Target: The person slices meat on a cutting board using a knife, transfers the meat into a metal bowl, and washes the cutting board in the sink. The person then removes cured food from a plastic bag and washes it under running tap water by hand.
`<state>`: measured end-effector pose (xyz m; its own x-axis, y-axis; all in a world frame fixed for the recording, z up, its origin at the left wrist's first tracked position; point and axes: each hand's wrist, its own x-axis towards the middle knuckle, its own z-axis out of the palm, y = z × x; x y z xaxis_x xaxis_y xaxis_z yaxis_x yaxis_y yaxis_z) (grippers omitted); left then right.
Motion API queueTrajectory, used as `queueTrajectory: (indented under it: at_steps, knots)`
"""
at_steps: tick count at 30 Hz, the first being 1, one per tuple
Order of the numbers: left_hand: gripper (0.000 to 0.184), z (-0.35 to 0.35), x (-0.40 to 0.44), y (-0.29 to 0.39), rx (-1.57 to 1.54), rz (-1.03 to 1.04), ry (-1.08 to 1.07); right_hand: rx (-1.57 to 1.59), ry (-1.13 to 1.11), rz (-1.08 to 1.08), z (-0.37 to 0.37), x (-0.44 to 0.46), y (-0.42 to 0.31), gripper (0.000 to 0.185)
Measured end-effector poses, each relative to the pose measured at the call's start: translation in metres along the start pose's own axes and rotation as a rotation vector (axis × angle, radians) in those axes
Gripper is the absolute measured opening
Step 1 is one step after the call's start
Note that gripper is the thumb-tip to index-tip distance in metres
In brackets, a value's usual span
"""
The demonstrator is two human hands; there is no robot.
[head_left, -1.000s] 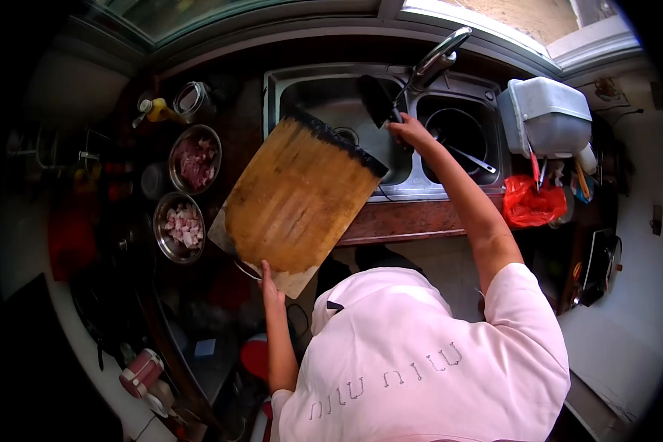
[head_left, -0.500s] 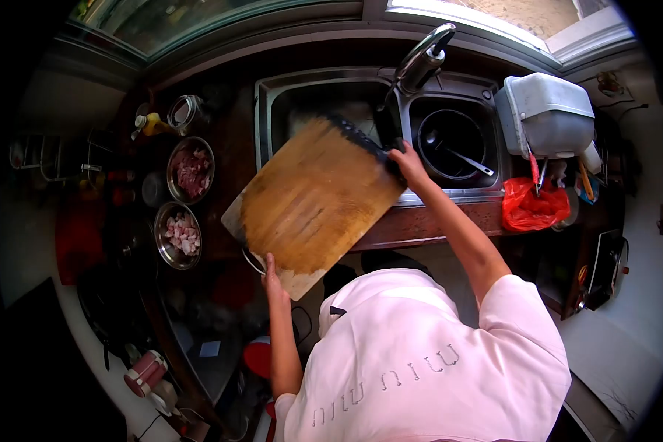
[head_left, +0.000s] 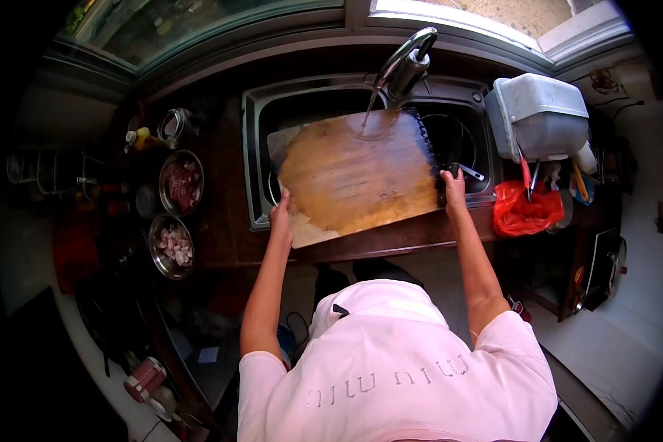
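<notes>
A wooden cutting board (head_left: 353,173) lies across the double sink (head_left: 254,162), its face wet. Water runs from the faucet (head_left: 405,62) onto its upper part. My left hand (head_left: 281,214) grips the board's left edge, beside a metal ring handle. At the right edge, my right hand (head_left: 453,188) is closed round the dark handle of a cleaver (head_left: 454,144) and is close against the board. The cleaver's blade is dark and hard to make out over the right basin.
Two steel bowls of cut meat, one darker (head_left: 181,183) and one paler (head_left: 171,247), stand at the left near a yellow bottle (head_left: 144,138). A grey-white lidded container (head_left: 541,118) and a red plastic bag (head_left: 527,210) are on the right.
The board has turned more level and moved over the sink beneath the faucet. Water now runs onto it. Both hands have moved with it, the right hand coming down and to the right with the cleaver.
</notes>
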<state>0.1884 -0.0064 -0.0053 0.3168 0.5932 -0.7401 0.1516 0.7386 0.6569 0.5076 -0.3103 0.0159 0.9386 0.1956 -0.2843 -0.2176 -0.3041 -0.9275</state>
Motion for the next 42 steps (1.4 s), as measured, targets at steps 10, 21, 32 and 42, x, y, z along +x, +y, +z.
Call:
queueTrajectory:
  at_steps: [10,21,32,42]
  knots:
    - [0.047,0.045,0.058,0.022,0.106,0.047,0.046,-0.132,-0.287,0.046,0.040,-0.026,-0.060,0.032]
    - [0.050,0.042,0.064,0.001,0.111,0.055,0.056,0.085,-0.671,0.199,0.103,0.003,-0.081,0.030]
    - [0.057,0.022,0.090,-0.024,0.054,0.022,0.063,-0.483,-0.691,-0.216,0.090,-0.012,-0.035,0.039]
    - [0.058,0.033,0.077,-0.015,0.055,0.047,0.124,-0.847,-0.580,-0.488,0.124,0.004,-0.098,0.038]
